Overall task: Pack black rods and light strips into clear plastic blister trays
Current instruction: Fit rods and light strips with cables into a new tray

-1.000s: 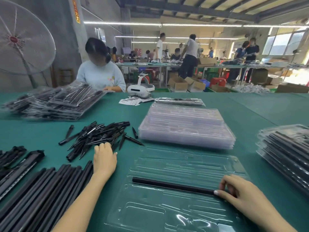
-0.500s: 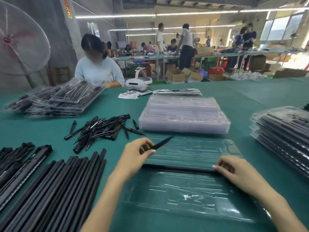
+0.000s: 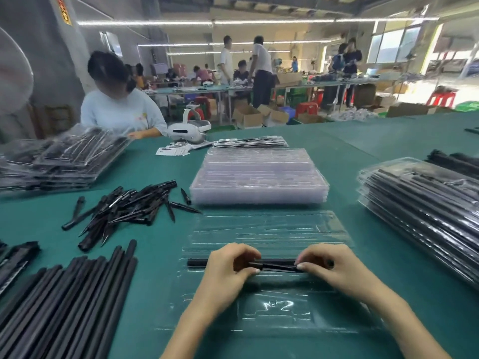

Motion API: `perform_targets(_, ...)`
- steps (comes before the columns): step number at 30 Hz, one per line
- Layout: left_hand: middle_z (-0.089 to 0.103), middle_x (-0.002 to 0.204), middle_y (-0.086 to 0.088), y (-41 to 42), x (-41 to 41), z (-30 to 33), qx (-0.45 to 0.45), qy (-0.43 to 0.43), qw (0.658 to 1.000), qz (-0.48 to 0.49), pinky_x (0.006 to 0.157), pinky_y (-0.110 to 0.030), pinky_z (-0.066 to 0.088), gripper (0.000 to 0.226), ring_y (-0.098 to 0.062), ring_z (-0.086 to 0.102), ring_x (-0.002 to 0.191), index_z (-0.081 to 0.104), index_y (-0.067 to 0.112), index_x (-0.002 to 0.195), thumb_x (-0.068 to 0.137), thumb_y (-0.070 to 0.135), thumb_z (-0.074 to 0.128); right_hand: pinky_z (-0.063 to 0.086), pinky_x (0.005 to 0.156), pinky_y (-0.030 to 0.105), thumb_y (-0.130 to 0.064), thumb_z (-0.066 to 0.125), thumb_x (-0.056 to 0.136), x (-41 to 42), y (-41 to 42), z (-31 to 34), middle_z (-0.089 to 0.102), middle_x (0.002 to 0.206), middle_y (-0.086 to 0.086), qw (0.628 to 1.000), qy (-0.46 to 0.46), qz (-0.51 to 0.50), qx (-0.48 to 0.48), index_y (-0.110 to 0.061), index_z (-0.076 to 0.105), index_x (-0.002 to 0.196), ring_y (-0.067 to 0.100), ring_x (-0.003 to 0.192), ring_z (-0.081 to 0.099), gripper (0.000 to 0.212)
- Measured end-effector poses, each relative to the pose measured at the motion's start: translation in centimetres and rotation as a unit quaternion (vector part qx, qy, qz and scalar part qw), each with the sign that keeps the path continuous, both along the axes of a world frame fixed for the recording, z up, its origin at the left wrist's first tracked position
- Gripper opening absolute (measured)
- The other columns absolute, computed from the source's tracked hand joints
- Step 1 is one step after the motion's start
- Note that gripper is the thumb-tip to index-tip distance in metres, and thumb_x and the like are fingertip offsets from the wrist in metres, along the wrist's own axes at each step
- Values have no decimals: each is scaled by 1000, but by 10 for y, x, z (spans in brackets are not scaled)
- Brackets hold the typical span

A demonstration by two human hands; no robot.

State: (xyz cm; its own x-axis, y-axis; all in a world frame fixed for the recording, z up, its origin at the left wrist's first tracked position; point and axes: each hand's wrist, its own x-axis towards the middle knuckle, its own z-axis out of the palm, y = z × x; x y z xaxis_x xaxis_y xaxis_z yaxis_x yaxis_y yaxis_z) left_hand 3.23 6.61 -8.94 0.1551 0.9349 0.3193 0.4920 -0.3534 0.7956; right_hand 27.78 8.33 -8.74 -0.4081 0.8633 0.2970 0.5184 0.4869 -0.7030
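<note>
Rod (image 3: 197, 262): black, round, matte, lying crosswise in a groove of the tray, middle hidden by both hands.
Spike (image 3: 278, 267): slim, black, tapered, held level just in front of the rod over the tray; half a second ago raised in the left hand alone, point aimed away.
Left hand (image 3: 228, 270): fingers curled, pinching the spike's thicker left end; a second ago flat at the spike pile.
Right hand (image 3: 334, 268): fingers curled, fingertips pinching the spike's right end; before, pressing on the rod's right end.
Tray (image 3: 272, 229): clear moulded plastic blister, glossy, long parallel grooves, flat on the worktop; holds the one rod.
Empty trays (image 3: 259, 177): neat rectangular stack, clear, faintly violet, just beyond the tray.
Spike pile (image 3: 124, 211): loose, criss-crossed black pointed pieces, left of the trays.
Rod stock (image 3: 64, 307): long black rods laid side by side, near left.
Packed trays (image 3: 427, 211): stack at right, clear shells filled with black rods.
Second packed heap (image 3: 59, 161): untidy, far left, clear shells with dark contents.
Headset (image 3: 189, 130): white, rounded, far edge, beside small printed cards (image 3: 172, 150).
Worktop (image 3: 375, 141): green, matte mat.
Seated person (image 3: 121, 110): pale shirt, opposite side.
</note>
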Motion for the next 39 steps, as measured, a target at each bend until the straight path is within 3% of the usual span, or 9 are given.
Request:
perform_targets(3, 72, 79, 6, -7, 5, 2, -6, -51, 999, -5, 74, -13, 49, 16, 0, 66, 77, 73, 15, 83, 75, 3, 78, 40, 57, 11, -39, 73, 75, 4, -3, 6, 69, 73, -12, 1000, 17, -8, -3, -37, 72, 84, 0, 60, 55, 10)
perform_targets(6, 72, 76, 1, -14, 11, 9, -18, -152, 988, 22, 68, -16, 51, 14, -8, 67, 70, 71, 19, 82, 75, 9, 79, 41, 58, 11, -28, 80, 72, 6, -5, 10, 68, 70, -13, 1000, 9, 4, 0, -40, 72, 87, 0, 60, 56, 20)
perform_targets(12, 71, 82, -4, -19, 24, 13, -69, -333, 939, 47, 62, -22, 54, 34, -17, 67, 65, 65, 20, 99, 74, -1, 76, 47, 60, 21, -39, 75, 78, -19, -12, 3, 68, 67, -13, 997, -63, 40, -12, -39, 63, 90, 7, 59, 60, 17)
perform_targets(16, 72, 84, 9, -26, 33, 0, -55, -129, 990, -27, 70, -16, 50, 25, -5, 66, 78, 69, 28, 96, 80, 9, 74, 52, 63, 28, -38, 72, 80, -26, -14, 1, 69, 71, -15, 999, -39, 19, -7, -31, 62, 86, 7, 63, 64, 14)
perform_targets(22, 63, 85, 14, -25, 38, -5, 46, -31, 998, -24, 73, -19, 46, 15, -3, 58, 79, 66, 29, 98, 90, 18, 62, 48, 60, 23, -25, 79, 74, -20, -12, 3, 66, 72, -7, 998, -57, 11, -26, -34, 66, 84, 6, 61, 57, 19)
perform_targets(25, 52, 107, 13, -25, 39, -11, 123, 106, 986, -28, 75, -27, 47, 25, -12, 56, 86, 56, 26, 115, 92, 22, 47, 48, 61, 20, -26, 80, 76, -13, -12, 9, 67, 75, -4, 996, -32, 25, -76, -36, 67, 92, 3, 60, 54, 23)
perform_targets(30, 58, 68, 17, -25, 49, -10, 214, 335, 917, -42, 50, -13, 43, 28, -3, 56, 57, 68, 32, 78, 55, 40, 81, 50, 62, 24, -44, 62, 77, 11, -12, 20, 70, 75, -4, 992, 42, -121, -15, -40, 70, 83, 9, 61, 60, 11)
perform_targets(34, 57, 63, 19, -24, 49, -12, 189, 365, 911, -34, 53, -10, 44, 33, -2, 57, 61, 70, 36, 70, 46, 51, 87, 50, 62, 36, -49, 55, 84, 26, -7, 15, 66, 69, -9, 976, -26, -217, 21, -39, 66, 76, 10, 58, 56, 17)
perform_targets(39, 58, 69, 18, -26, 47, -10, 183, 331, 925, -42, 55, -13, 43, 34, -5, 58, 64, 71, 39, 80, 51, 35, 88, 51, 63, 33, -37, 63, 87, 23, -4, 7, 65, 73, -20, 977, -79, -199, 17, -40, 65, 77, 6, 63, 58, 11)
